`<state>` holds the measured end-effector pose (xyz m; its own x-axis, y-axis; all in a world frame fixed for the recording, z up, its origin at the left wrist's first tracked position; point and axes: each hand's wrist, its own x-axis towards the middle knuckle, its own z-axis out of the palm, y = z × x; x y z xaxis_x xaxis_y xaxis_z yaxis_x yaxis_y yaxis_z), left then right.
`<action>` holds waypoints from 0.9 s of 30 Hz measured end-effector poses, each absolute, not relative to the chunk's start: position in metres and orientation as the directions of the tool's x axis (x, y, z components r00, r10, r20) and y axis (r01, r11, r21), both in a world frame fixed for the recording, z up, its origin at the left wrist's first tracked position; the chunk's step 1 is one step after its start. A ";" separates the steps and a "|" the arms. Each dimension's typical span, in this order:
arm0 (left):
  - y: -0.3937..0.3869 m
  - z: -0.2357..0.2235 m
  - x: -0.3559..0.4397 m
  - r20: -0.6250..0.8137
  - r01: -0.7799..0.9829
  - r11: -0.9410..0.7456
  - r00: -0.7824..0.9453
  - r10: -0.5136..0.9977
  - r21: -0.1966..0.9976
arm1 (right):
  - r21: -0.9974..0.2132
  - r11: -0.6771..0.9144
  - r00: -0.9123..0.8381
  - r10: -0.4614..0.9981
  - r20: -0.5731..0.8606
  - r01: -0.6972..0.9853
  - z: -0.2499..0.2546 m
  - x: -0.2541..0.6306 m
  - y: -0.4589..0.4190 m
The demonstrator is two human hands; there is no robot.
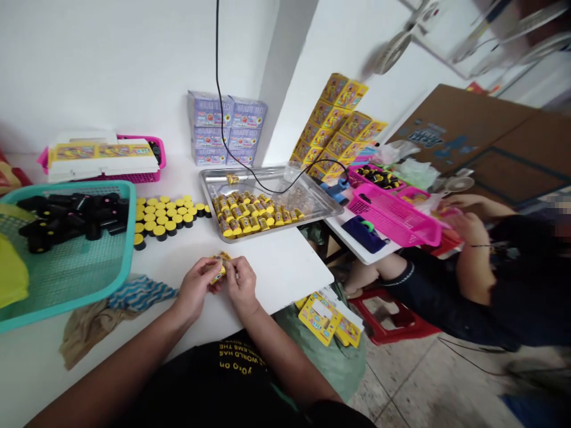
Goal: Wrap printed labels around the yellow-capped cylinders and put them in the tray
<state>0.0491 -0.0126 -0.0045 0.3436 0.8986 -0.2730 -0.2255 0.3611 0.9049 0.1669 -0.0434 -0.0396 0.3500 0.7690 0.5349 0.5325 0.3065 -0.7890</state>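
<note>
Close to the table's front edge, both my hands are closed around a small yellow printed cylinder (218, 274), largely hidden by fingers. My left hand (196, 286) grips it from the left, with the thumb on top. From the right, my right hand (242, 283) pinches its end with curled fingers. Beyond my hands, a metal tray (272, 230) holds many similar yellow printed cylinders (245, 211), and a clear plastic cup (292, 173) is at its back. Yellow-topped black round pieces (160, 230) stand in rows left of the tray.
A teal basket (127, 249) of black parts is at left, beside a striped cloth (140, 292). Purple boxes (207, 128) and yellow boxes (332, 119) are stacked behind. On the right, another person (473, 238) sits by a pink basket (397, 217). Yellow cards (317, 319) lie on a green bag.
</note>
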 end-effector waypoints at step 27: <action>0.006 -0.023 0.046 -0.212 0.009 0.219 0.300 0.930 0.976 | -0.630 -0.439 0.717 0.634 0.288 0.641 0.042 0.411 0.114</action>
